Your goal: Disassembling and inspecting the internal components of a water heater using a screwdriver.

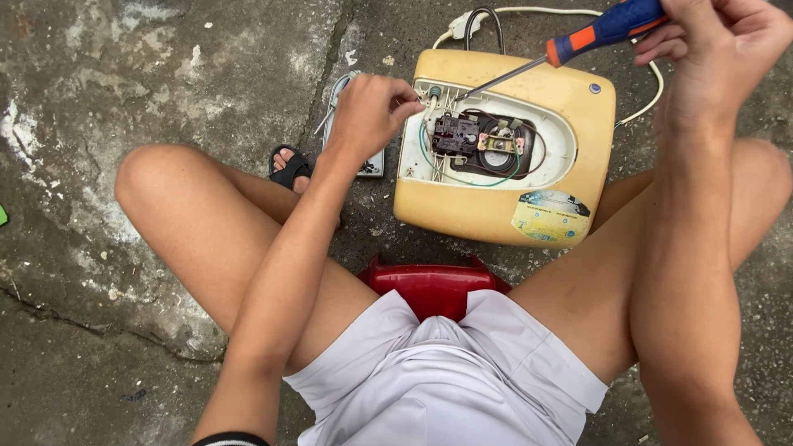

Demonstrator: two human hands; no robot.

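A yellowed cream appliance housing (pixel 570 107) lies on the concrete between my knees, its oval opening showing a black switch block (pixel 453 135), coloured wires and a round black part. My right hand (pixel 712 49) grips a screwdriver with a blue and orange handle (pixel 607 29); its metal shaft slants down-left, and the tip sits at the opening's upper left edge. My left hand (pixel 372 111) rests at that same edge, fingers pinched on a small part or wire there, too small to make out.
A white power cord (pixel 529 11) loops behind the housing. A flat grey cover plate (pixel 370 165) lies left of it, next to my black sandal (pixel 291 169). I sit on a red stool (pixel 431 285). Cracked concrete lies all around.
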